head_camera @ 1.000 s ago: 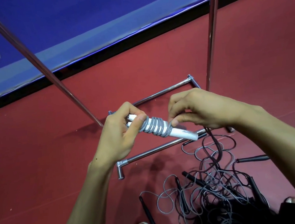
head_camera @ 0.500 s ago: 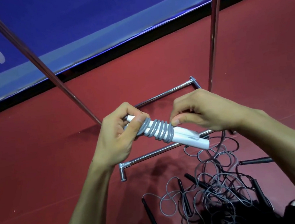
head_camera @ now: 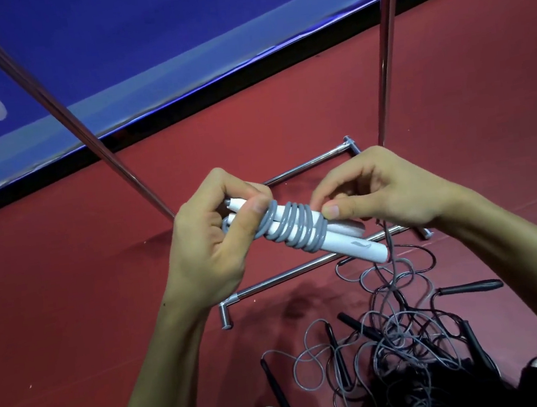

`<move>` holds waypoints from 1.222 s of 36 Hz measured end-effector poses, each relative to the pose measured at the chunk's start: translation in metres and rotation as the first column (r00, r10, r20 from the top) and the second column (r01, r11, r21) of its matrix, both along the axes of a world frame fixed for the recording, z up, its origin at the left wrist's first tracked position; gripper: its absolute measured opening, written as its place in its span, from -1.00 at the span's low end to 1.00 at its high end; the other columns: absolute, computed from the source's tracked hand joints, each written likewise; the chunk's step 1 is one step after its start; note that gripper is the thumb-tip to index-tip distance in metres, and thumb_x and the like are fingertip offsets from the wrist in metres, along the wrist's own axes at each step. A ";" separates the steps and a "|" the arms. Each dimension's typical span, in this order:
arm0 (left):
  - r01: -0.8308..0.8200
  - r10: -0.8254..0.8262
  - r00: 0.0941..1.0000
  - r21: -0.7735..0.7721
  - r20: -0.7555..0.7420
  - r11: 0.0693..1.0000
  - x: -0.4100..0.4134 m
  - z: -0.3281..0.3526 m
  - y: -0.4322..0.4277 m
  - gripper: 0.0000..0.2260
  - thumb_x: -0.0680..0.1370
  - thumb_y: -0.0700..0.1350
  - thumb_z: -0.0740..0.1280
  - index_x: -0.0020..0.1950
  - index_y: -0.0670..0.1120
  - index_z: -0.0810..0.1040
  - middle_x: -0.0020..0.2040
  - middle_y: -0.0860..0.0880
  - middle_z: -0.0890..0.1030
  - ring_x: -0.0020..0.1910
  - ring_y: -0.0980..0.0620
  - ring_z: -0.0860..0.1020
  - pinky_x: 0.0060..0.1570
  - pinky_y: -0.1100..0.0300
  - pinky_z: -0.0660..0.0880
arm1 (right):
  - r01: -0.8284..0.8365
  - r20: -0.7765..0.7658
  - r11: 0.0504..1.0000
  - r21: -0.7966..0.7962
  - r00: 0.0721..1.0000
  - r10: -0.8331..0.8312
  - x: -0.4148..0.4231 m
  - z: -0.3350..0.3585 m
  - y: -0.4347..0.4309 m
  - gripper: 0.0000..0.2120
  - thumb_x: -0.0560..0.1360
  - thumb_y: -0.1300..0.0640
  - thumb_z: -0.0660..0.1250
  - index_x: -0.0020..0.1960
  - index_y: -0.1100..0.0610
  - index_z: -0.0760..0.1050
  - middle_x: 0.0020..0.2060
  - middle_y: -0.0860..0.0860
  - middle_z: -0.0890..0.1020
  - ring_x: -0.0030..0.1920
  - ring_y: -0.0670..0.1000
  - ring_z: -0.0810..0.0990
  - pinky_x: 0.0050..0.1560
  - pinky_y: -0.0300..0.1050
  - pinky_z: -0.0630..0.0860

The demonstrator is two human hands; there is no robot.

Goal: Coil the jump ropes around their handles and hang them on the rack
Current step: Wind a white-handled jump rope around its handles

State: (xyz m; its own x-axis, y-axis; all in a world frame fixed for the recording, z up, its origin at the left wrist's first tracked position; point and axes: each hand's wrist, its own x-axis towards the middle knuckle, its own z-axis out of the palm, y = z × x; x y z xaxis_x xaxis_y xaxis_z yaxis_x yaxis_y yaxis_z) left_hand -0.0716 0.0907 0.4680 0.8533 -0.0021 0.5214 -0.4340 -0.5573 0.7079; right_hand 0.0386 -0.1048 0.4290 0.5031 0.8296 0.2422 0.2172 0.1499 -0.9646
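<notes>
"Two hands on it?"

"Yes. The left hand [head_camera: 211, 243] curls round the upper ends of the paired white handles [head_camera: 362, 248], mid-view. The right hand [head_camera: 382, 190] pinches the end turn of the grey rope [head_camera: 291, 225] coiled round them."

"And the others?"

"At five o'clock, tangled ropes [head_camera: 395, 329] with black handles lie on the red floor [head_camera: 71, 309], beside the rack's base bar [head_camera: 279, 278]."

Two white handles [head_camera: 355, 245], paired and tilted, carry tight coils of grey rope [head_camera: 296, 228]. A tangled pile [head_camera: 405, 331] of black-handled ropes lies beside the rack [head_camera: 285, 276].
</notes>
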 end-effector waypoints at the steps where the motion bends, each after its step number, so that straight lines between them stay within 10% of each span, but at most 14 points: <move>1: 0.002 -0.002 1.000 -0.019 0.001 1.000 0.000 -0.001 0.000 -0.85 0.57 -0.17 0.26 -0.13 0.06 0.43 -0.17 -0.04 0.61 -0.24 -0.13 0.57 -0.26 0.05 0.49 | -0.002 0.002 1.000 -0.001 1.000 0.002 -0.001 0.000 0.000 -0.96 0.45 0.23 0.43 -0.11 0.16 0.65 -0.45 -0.03 0.59 -0.41 -0.18 0.44 -0.33 -0.36 0.37; 5: 0.028 -0.031 0.999 -0.133 -0.020 0.991 0.002 -0.007 -0.004 -0.84 0.59 -0.16 0.24 -0.14 0.09 0.43 -0.18 -0.16 0.60 -0.30 -0.09 0.53 -0.29 0.12 0.46 | 0.040 0.018 0.999 0.008 0.999 -0.040 -0.001 0.000 0.004 -0.91 0.42 0.22 0.46 -0.22 0.07 0.64 -0.38 -0.14 0.65 -0.35 -0.23 0.51 -0.26 -0.37 0.41; 10: 0.027 -0.030 0.999 -0.166 -0.014 0.986 0.003 -0.010 -0.006 -0.86 0.59 -0.17 0.24 -0.14 0.03 0.42 -0.20 -0.19 0.58 -0.31 -0.14 0.51 -0.29 0.15 0.46 | 0.028 -0.048 1.000 0.000 0.998 -0.028 -0.001 -0.005 0.011 -0.81 0.33 -0.08 0.53 -0.23 0.04 0.67 -0.36 0.30 0.55 -0.32 0.06 0.41 -0.34 0.02 0.33; 14: -0.003 0.002 1.000 -0.112 -0.010 0.994 0.004 -0.012 -0.007 -0.84 0.59 -0.16 0.24 -0.12 0.08 0.43 -0.20 -0.13 0.61 -0.25 -0.10 0.57 -0.22 0.10 0.50 | 0.018 -0.155 0.999 -0.031 0.988 -0.022 -0.002 -0.012 0.010 -0.90 0.41 0.14 0.47 -0.25 0.15 0.62 -0.49 -0.02 0.50 -0.46 -0.13 0.40 -0.44 -0.29 0.37; 23: -0.003 0.005 1.000 -0.314 0.005 0.949 0.006 -0.011 -0.010 -0.87 0.58 -0.10 0.25 -0.17 0.04 0.44 -0.24 -0.17 0.61 -0.38 -0.34 0.42 -0.41 -0.08 0.37 | 0.092 -0.209 0.982 0.165 0.976 -0.056 -0.002 -0.007 0.011 -0.98 0.33 0.09 0.44 -0.24 -0.02 0.62 -0.49 -0.07 0.50 -0.51 -0.18 0.36 -0.45 -0.38 0.31; 34: 0.016 -0.053 0.998 -0.605 -0.043 0.796 0.011 -0.023 -0.009 -0.84 0.54 -0.09 0.26 -0.23 0.07 0.50 -0.31 -0.12 0.62 -0.53 0.15 0.40 -0.50 0.36 0.32 | 0.114 -0.014 0.992 -0.057 0.993 -0.115 0.000 -0.009 0.013 -0.72 0.52 0.05 0.28 -0.16 0.28 0.55 -0.31 0.17 0.58 -0.28 -0.01 0.46 -0.25 -0.13 0.40; 38: -0.088 0.018 0.995 -0.745 -0.102 0.661 0.018 -0.024 -0.018 -0.85 0.56 -0.18 0.23 -0.20 -0.15 0.35 -0.39 -0.04 0.60 -0.49 0.13 0.44 -0.54 0.39 0.31 | 0.142 -0.235 0.989 0.029 0.963 -0.132 -0.010 -0.017 0.024 -0.66 0.43 -0.10 0.43 -0.38 0.07 0.46 -0.53 -0.13 0.41 -0.52 -0.17 0.32 -0.49 -0.33 0.27; 44: -0.263 0.118 0.965 -0.848 -0.235 0.459 0.027 -0.028 -0.025 -0.79 0.61 -0.20 0.18 -0.23 -0.14 0.33 -0.41 0.03 0.47 -0.56 0.18 0.30 -0.54 0.36 0.38 | 0.319 -0.659 0.936 0.150 0.738 -0.146 -0.026 -0.022 0.045 -0.56 0.53 0.42 0.07 -0.36 0.02 0.44 -0.56 -0.09 0.17 -0.56 -0.14 0.09 -0.46 -0.39 0.08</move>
State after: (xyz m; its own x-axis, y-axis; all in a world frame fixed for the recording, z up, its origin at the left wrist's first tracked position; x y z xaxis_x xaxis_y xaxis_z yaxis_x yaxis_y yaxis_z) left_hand -0.0449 0.0652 0.4396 0.8276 0.5591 0.0490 -0.2672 0.3157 0.9105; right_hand 0.0131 -0.0602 0.4066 0.7798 0.6253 -0.0288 -0.3660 0.4181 -0.8314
